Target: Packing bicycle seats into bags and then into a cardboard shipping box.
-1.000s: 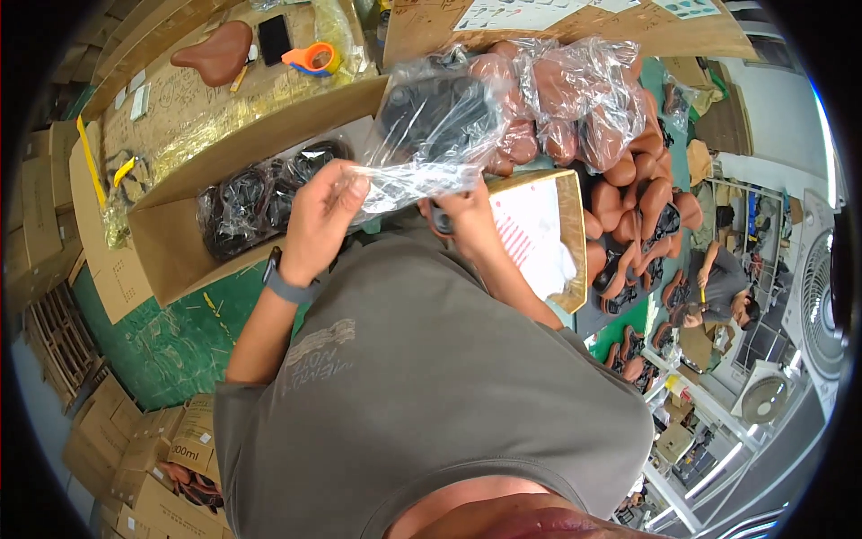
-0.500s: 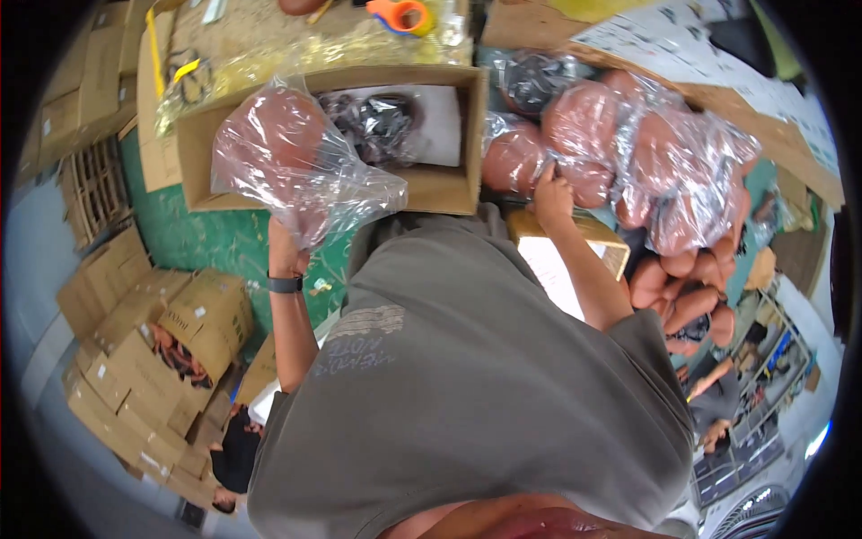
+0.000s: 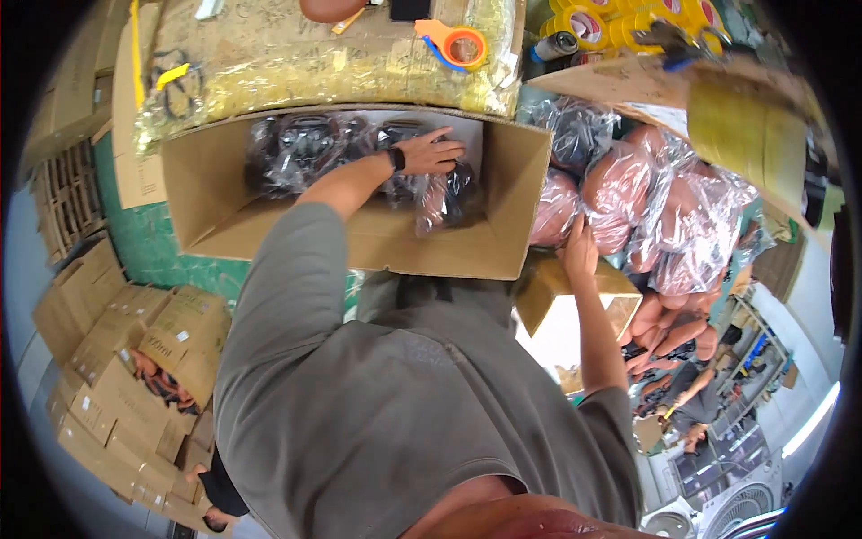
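My left hand [image 3: 431,153] reaches into a long open cardboard box [image 3: 359,256], fingers stretched out. It lies over the dark bagged pieces [image 3: 310,148] along the box's far side. Below the fingers is a clear-bagged piece [image 3: 440,198], partly blurred, brownish and black. To the right, my right hand [image 3: 580,250] is at the lower edge of a pile of reddish-brown rounded pieces in clear plastic bags. Its fingers are closed at the edge of one bagged brown piece [image 3: 612,202]; the fingertips are partly hidden.
Beyond the box, a tape-covered carton top [image 3: 296,54] bears an orange tape dispenser [image 3: 453,47]. Yellow tape rolls [image 3: 584,27] sit at the far right. A smaller open carton [image 3: 548,292] stands below my right hand. Stacked cartons [image 3: 117,386] fill the left; other people work behind.
My left hand has let go of the large bagged brown piece it held at the box's near left and moved right, into the box. My right hand stays at the pile.
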